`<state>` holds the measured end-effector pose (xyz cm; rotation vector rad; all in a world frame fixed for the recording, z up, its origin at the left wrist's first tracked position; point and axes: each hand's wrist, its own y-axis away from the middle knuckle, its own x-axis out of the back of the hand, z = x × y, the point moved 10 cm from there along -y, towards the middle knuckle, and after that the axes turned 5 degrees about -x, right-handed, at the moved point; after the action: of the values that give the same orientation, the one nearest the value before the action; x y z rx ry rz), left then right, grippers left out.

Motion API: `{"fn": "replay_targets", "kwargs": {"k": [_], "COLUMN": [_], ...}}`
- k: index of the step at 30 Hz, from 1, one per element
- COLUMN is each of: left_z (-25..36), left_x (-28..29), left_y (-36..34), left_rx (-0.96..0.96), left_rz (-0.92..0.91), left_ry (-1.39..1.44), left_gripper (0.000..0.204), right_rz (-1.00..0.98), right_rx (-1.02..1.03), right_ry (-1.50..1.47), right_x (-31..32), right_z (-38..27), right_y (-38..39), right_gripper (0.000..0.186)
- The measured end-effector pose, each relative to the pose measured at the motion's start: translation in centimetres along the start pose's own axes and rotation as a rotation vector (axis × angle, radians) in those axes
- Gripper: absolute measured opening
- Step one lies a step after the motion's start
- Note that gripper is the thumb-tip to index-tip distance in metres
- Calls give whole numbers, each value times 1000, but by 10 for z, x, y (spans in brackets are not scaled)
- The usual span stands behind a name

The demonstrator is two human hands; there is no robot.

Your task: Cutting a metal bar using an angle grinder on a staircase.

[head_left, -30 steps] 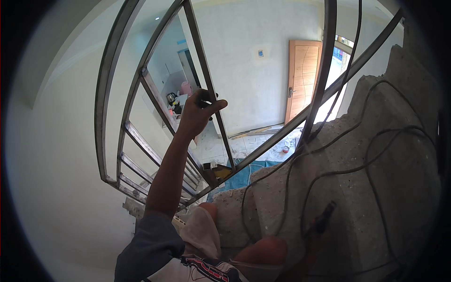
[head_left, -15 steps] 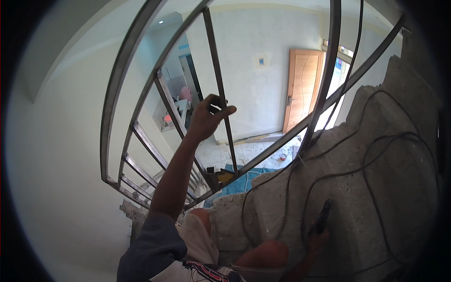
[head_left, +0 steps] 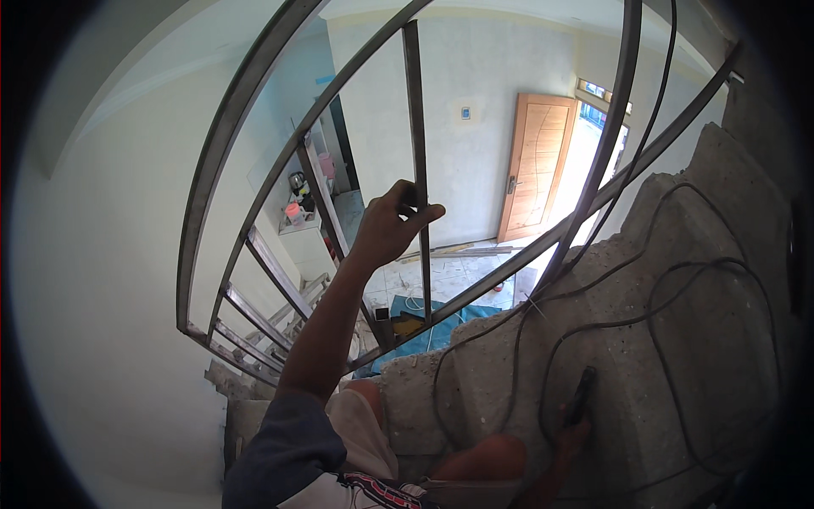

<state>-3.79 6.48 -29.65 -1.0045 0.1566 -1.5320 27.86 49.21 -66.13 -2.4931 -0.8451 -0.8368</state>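
An upright metal bar (head_left: 415,102) stands in a curved metal stair railing (head_left: 197,204), its lower end at the slanting bottom rail (head_left: 492,278). My left hand (head_left: 392,225) is closed around this bar below its middle, the thumb lying across the near side. Low at the right, my right hand (head_left: 575,435) grips a black handled tool (head_left: 582,394) that looks like a welding electrode holder, held above the concrete steps. Its far end points away from me, and a dark cable runs close by the hand.
Dark cables (head_left: 657,327) loop over the rough concrete stairs (head_left: 627,382). Below the railing lie a blue sheet (head_left: 428,341) and a yellow object (head_left: 408,325) beside a square tube end (head_left: 381,314). A wooden door (head_left: 538,170) stands ajar at the back. My knees are close to the steps.
The view has shifted a little, so the bar looks more upright and farther right. My left hand keeps its hold; the tool in my right hand sits slightly lower and farther left.
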Motion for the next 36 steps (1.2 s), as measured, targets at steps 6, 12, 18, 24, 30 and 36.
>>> {"fn": "replay_targets", "kwargs": {"k": [6,12,18,24,30,36], "left_z": [1,6,6,8,11,-5], "left_x": [-1,-5,2,-6,0,-6], "left_y": [-2,-12,-4,0,-5,-5], "left_rx": [29,70,118,120,169,244], "left_rz": [-60,-129,-148,-120,-165,-159], "left_ry": [-57,-3,-115,-27,-100,-143], "left_gripper": [45,43,43,45,43,46], "right_rz": [-63,-202,-201,-344,-526,-626], "right_rx": [-103,-461,-492,-416,-336,-330], "right_ry": [102,221,201,249,195,165], "right_x": [15,-3,-15,-9,-5,3], "right_z": [-26,37,58,78,45,19], "right_y": [5,21,22,27,11,6], "right_gripper": [66,67,71,70,64,54]}}
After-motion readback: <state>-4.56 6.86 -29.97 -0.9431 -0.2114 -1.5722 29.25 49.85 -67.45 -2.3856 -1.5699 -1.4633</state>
